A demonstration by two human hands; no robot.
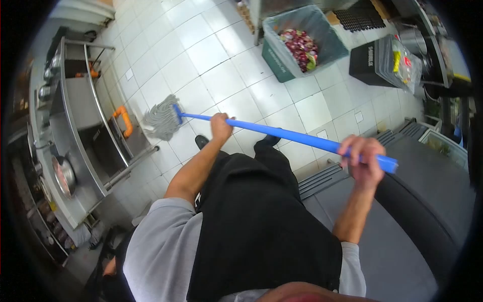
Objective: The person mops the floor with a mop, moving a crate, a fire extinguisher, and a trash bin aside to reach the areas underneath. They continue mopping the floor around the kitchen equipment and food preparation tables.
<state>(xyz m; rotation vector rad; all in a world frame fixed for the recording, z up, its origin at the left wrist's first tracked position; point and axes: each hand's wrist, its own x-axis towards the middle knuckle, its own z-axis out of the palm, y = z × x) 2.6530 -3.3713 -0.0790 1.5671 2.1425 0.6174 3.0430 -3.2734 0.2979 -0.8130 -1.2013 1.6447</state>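
Note:
A mop with a long blue handle (287, 134) crosses in front of me, slanting from the upper right end down to the floor at the left. Its grey string head (163, 118) lies spread on the white floor tiles beside the steel counter. My left hand (221, 127) is closed around the handle low down, near the mop head. Higher up, close to the handle's free end, my right hand (363, 155) wraps its fingers round it. My shoes show on the tiles below the handle.
A green bin (276, 60) with a clear liner holds red and purple vegetable scraps. Beside it stands a black bin (366, 60) topped with clear plastic containers. Steel counter with a metal bowl (72, 176) and orange pipe (123, 121) at left; grey equipment (392, 241) at right.

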